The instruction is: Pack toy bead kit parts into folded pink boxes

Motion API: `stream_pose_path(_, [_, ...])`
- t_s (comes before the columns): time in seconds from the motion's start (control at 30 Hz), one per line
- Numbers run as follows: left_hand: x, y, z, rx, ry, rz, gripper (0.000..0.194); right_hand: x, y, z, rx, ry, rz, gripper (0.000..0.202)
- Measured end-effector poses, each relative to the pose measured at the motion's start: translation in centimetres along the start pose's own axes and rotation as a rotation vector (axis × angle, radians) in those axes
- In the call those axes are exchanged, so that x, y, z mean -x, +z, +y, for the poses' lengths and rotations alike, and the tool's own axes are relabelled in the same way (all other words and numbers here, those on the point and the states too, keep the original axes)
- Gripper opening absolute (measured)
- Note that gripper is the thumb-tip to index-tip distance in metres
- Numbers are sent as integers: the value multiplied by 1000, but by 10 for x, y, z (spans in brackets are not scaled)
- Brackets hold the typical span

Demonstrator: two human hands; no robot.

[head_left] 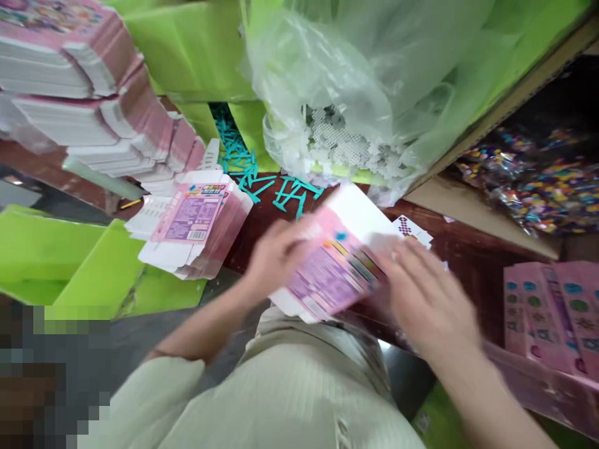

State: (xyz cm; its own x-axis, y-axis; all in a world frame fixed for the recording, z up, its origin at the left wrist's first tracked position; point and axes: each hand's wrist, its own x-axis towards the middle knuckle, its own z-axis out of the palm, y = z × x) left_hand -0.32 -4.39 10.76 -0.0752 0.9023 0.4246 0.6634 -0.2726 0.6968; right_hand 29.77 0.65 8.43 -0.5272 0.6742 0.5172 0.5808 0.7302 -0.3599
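A pink and purple printed carton (327, 274) with a white flap is between my two hands, above the front edge of the dark red table (468, 268). My left hand (281, 252) grips its left side, blurred by motion. On its right side lies my right hand (423, 287), fingers close together against the carton. Left of my left hand sits a stack of flat pink cartons (191, 218). Behind the held carton are turquoise plastic pieces (292, 193), and a small white printed card (412, 229) lies just beyond my right hand.
Tall stacks of pink cartons (107, 106) stand at the back left. A clear bag of white mesh pieces (346, 143) rests in a green box. Colourful packets (538, 181) fill a cardboard box at right, above more pink cartons (552, 312). Green flaps (93, 262) jut out at left.
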Motion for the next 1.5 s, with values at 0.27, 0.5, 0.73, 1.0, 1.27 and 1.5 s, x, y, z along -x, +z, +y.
stream_pose_path(0.27, [32, 113, 3, 533, -256, -443, 47, -11, 18, -1, -78, 42, 87, 25])
stream_pose_path(0.5, [18, 118, -39, 802, -415, -480, 78, 36, 22, 37, -117, 354, 238, 72])
stream_pose_path(0.73, [9, 109, -57, 735, -242, -728, 65, 72, 33, 54, -859, 662, -103, 35])
stream_pose_path(1.0, [-10, 120, -30, 641, -248, -368, 34, 66, 31, 56, -658, 590, 224, 35])
stream_pose_path(1.27, [-27, 109, 0, 501, -344, -510, 19, 39, 15, 58, -744, 634, -17, 18])
stream_pose_path(1.5, [-28, 107, 11, 417, -262, -593, 25, 43, 13, 61, -808, 804, -15, 20])
